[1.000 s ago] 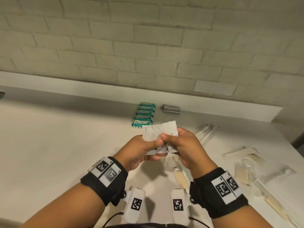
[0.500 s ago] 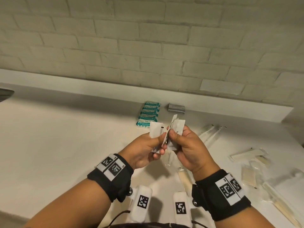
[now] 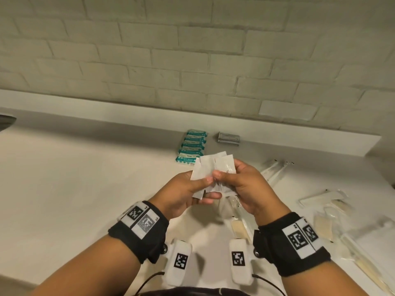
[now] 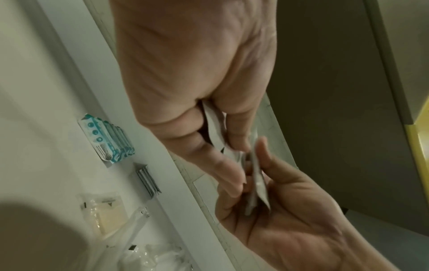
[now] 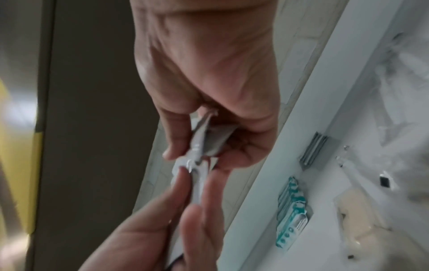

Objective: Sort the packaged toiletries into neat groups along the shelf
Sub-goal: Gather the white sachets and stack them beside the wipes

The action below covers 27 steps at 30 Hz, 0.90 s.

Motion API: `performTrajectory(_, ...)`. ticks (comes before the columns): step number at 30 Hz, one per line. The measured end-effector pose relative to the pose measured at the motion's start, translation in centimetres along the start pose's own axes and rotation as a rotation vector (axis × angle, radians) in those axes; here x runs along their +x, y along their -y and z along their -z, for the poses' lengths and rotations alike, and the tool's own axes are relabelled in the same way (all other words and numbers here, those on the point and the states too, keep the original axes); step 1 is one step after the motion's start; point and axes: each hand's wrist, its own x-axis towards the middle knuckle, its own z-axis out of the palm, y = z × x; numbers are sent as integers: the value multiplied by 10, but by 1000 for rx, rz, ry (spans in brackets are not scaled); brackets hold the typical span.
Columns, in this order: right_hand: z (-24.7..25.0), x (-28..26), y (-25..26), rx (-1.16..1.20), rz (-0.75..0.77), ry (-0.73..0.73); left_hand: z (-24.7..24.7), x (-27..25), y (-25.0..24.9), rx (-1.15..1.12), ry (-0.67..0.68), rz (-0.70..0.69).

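White shelf runs L–R under a pale brick wall, w/ a raised white ledge along the back. Dark curved object cut off at 9 o'clock; can't tell what it is.

Both hands up over the shelf centre, fanning small white sachets. Left hand pinches its share thumb-on-top; right hand pinches the rest, fingers curled behind. Wrist views show the sachets edge-on, blurred; count unclear.

At 12 o'clock of the hands: neat row of teal-and-white packets, overlapping, against the ledge. Just beside it at 1 o'clock, a small grey packet stack. At 2 o'clock, clear-wrapped sticks. At 3–4 o'clock, loose clutter of clear-wrapped items, some beige inside, ungrouped; contents hard to make out. One more clear wrapper lies under the hands, partly hidden by the right wrist.
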Motion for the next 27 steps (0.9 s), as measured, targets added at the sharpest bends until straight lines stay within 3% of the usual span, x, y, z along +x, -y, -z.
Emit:
performTrajectory(3,5,1,7,-181,238,-73,0,4,-1,-45,-21,21)
performTrajectory(5,11,1,11,-401,343,-16,1,6,-3,-127,-48,29)
performTrajectory(8,11,-2,4,-538,287,28,3,8,-4,-120,-73,-10)
performTrajectory(12,15,2,-5,-215,118,-116,3,10,-2,77,-91,-54)
performTrajectory(14,14,3,-1,-184,76,-102,2,10,1,132,-85,-54)
performTrajectory(16,12,1,3,-246,146,-81,1,10,3,130,-72,-40)
performTrajectory(18,10,-1,7,-375,316,-106,1,11,1,45,-58,-12)
performTrajectory(21,10,-2,6,-517,410,0,5,14,-2,-94,-82,-9)
performTrajectory(24,12,-6,-3,-658,262,48,8,16,-5,-91,-176,-116)
performTrajectory(27,13,-7,5,-500,137,-98,12,21,-4,20,-325,-241)
